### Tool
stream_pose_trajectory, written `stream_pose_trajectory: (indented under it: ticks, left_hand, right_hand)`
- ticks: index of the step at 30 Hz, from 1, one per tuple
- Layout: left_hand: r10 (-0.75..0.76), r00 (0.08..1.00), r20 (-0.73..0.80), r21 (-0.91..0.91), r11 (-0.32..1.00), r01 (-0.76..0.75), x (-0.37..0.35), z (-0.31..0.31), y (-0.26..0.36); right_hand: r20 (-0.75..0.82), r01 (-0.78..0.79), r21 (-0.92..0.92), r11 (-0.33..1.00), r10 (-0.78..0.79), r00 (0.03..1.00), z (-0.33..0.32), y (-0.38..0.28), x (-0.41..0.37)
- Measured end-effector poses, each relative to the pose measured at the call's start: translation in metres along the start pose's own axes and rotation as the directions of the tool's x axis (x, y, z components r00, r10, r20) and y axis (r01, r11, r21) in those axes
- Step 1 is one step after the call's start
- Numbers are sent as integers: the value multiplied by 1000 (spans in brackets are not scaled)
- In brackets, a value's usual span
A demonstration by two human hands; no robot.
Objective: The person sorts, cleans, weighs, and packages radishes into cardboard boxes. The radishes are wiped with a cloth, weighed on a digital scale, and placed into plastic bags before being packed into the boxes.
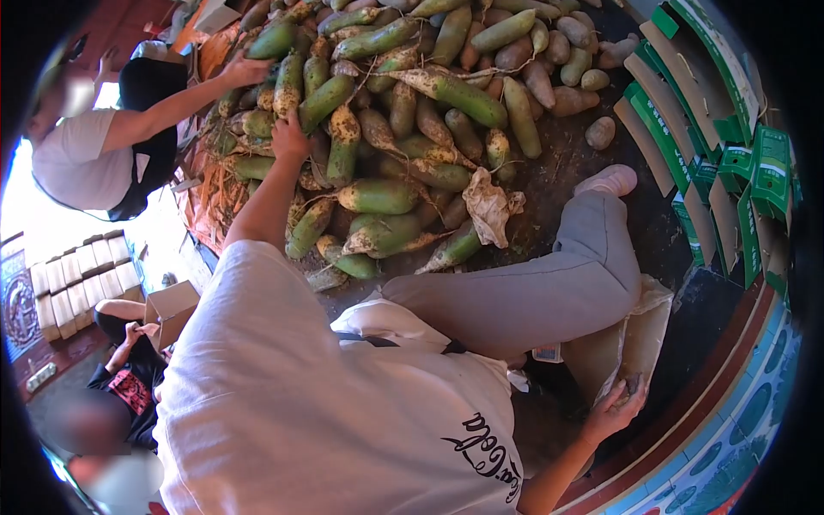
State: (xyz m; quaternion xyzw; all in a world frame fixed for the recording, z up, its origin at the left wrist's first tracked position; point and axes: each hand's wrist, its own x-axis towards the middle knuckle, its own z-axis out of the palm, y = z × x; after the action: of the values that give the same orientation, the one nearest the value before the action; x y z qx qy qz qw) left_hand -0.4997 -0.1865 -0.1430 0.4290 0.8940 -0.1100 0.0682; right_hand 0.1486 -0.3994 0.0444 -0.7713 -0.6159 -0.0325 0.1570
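My left hand (pixel 290 137) reaches into a large heap of soil-covered green radishes (pixel 378 197). Its fingers close on the lower end of one green radish (pixel 289 84), which still lies among the others. Low on the right, my right hand (pixel 620 409) is beside the rim of an open cardboard box (pixel 657 330). Its fingers are curled there around something small and dark that I cannot make out. A crumpled, dirty piece of paper (pixel 491 208) lies at the heap's near edge.
A co-worker's hand (pixel 246 70) touches the heap at upper left. Another person (pixel 133 378) sits at lower left beside a cardboard box (pixel 172 311). Stacked cartons (pixel 86 279) stand behind. Sweet potatoes (pixel 573 101) lie at the heap's right. Green boxes (pixel 736 184) line the right side.
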Motion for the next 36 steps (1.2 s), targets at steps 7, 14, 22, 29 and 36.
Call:
stream_pose_trajectory:
  ticks: [7,14,22,29,36]
  left_hand:
    - [-256,961,101,-236,932,273,7,28,24]
    - [147,919,-365,-106,974,-198,-44,23,39]
    - [646,681,344,97,697,-710,-135,75,100]
    - [695,649,310,-30,689,-724,-119,81,103]
    - [631,776,-6,-511,665,-545,-108,33,112]
  right_hand:
    - [12,-55,17,998,55,998,0,-7,-1]
    - [-61,28,16,999,-27,998,10,-7,-3]
    - [-51,-6,54,999,9,999,1,-13,-10]
    - [-41,-49,89,995,53,998,12,-6,-26]
    - [-56,-61,125,990,69,996,14,-14,-15]
